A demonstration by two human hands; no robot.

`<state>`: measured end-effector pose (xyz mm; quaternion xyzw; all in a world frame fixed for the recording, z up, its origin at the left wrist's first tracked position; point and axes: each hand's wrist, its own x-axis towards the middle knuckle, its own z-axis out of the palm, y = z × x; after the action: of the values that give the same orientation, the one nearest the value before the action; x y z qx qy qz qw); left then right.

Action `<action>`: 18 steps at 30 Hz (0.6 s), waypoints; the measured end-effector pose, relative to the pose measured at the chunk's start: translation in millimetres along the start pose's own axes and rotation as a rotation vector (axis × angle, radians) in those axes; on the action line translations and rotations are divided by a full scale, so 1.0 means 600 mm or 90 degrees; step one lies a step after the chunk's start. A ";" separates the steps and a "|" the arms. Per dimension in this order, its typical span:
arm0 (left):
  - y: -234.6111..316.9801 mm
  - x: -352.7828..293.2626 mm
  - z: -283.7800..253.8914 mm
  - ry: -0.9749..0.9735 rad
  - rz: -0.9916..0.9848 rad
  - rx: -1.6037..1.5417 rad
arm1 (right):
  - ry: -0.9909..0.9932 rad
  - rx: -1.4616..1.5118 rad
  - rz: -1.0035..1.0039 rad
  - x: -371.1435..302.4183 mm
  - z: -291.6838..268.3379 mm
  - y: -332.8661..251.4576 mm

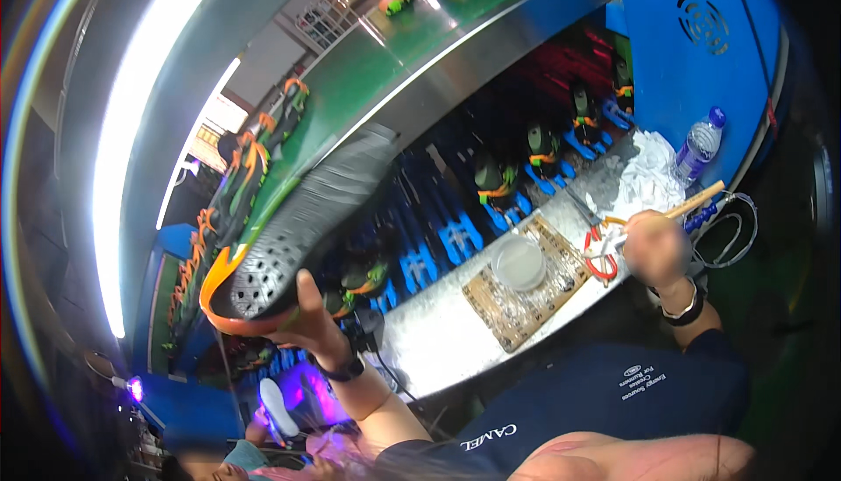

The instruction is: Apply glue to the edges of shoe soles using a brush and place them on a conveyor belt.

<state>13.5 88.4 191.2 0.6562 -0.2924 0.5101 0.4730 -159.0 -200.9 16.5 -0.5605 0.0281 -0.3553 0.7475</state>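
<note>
The left hand (317, 328) is clamped on the sole (307, 218) by its orange-rimmed end, thumb at the edge and fingers mostly hidden, so the holed grey face seems left uncovered for viewing. The sole is raised in the air, well apart from the bench (429, 328). The right hand (655, 249), blurred, closes round a stick (698, 200) near the rag (650, 174). The tub (519, 262) stands on cardboard (499, 316), perhaps to keep the bench clean
</note>
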 end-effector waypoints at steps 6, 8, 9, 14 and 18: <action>-0.206 0.221 0.210 -0.283 -0.148 0.045 | 0.011 0.042 -0.013 0.004 0.006 -0.025; -0.223 0.242 0.261 -0.718 -0.420 0.233 | 0.029 0.024 -0.022 0.006 -0.001 -0.019; -0.232 0.249 0.266 -0.695 -0.351 0.304 | 0.038 0.013 -0.025 0.005 -0.001 -0.018; -0.247 0.275 0.247 -0.799 -0.375 0.228 | 0.070 -0.003 -0.007 0.022 -0.035 0.011; -0.309 0.309 0.230 -0.719 -0.362 0.230 | 0.102 -0.024 -0.019 0.034 -0.040 0.021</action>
<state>285.8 50.7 302.2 0.9438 -0.2207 -0.0168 0.2454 -148.2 -230.5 4.3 -0.5449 0.0865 -0.4093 0.7267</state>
